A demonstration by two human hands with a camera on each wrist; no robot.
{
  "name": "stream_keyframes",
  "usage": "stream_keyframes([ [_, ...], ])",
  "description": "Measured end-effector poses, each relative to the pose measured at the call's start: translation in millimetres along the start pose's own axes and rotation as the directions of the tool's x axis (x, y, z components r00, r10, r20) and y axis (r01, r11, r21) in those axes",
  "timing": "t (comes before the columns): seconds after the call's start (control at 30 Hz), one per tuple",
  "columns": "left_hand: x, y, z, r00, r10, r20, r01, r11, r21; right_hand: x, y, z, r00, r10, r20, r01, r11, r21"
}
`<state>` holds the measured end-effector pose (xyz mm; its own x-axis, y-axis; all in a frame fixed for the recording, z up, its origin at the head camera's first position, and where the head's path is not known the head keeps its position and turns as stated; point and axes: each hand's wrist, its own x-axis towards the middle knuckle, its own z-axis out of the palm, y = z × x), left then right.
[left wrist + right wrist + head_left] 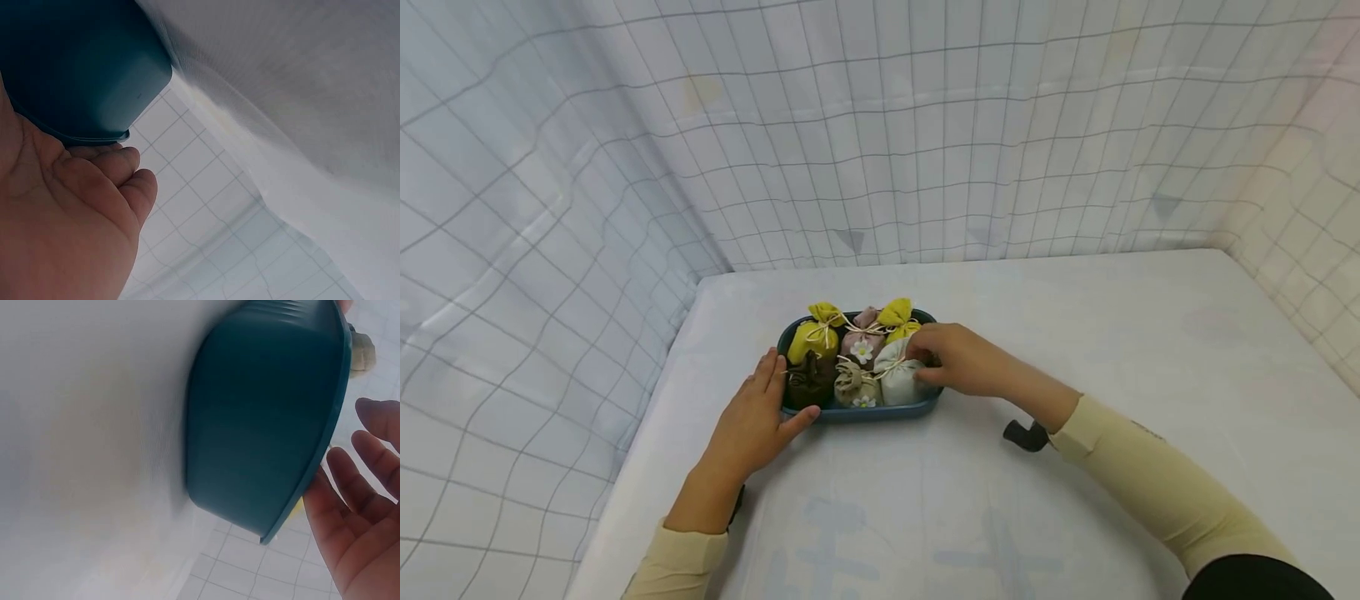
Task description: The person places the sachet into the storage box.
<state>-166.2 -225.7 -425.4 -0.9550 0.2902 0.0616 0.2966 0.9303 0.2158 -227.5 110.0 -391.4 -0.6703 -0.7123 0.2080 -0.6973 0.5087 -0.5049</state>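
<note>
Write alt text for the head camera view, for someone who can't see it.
Two hands work at a blue tray of six small tied pouches on a white table. The left hand rests against the tray's left end; the right hand touches the white pouch.

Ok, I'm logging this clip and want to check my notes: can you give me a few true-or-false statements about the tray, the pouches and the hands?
1. The blue tray holds six small tied pouches. True.
2. The left hand lifts the brown pouch out of the tray. False: it rests against the tray's left end, fingers straight, holding no pouch.
3. The right hand is at the white pouch in the tray's front right corner. True.
4. Both yellow pouches sit in the front row. False: the yellow pouches are in the back row, either side of the pink pouch.
5. The tray stands on a bare wooden table. False: it stands on a white cloth.
</note>
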Motion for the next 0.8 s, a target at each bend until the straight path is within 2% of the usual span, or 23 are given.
stream_keyframes([
  [0.27, -0.6, -1.2, 1.0, 1.0, 0.004, 0.0, -0.004, 1.0, -0.006, -11.5, 5.6, -9.7, 0.998, 0.065, -0.014, -0.065, 0.998, 0.005],
  [0.43, -1.6, -2.8, 1.8, 1.0, 0.002, 0.0, -0.002, 1.0, -0.018, -31.9, 15.1, -19.7, 0.984, 0.177, -0.026, -0.177, 0.984, -0.015],
  [0.6, -0.6, -6.0, 1.3, 1.0, -0.012, 0.02, 0.012, 1.0, -0.028, -68.3, 30.7, -38.4, 0.943, 0.325, -0.073, -0.328, 0.945, -0.021],
  [0.8, 1.3, -6.6, -2.3, 0.998, -0.015, 0.067, 0.018, 0.998, -0.054, -126.4, 53.7, -61.4, 0.904, 0.382, -0.192, -0.387, 0.922, 0.008],
])
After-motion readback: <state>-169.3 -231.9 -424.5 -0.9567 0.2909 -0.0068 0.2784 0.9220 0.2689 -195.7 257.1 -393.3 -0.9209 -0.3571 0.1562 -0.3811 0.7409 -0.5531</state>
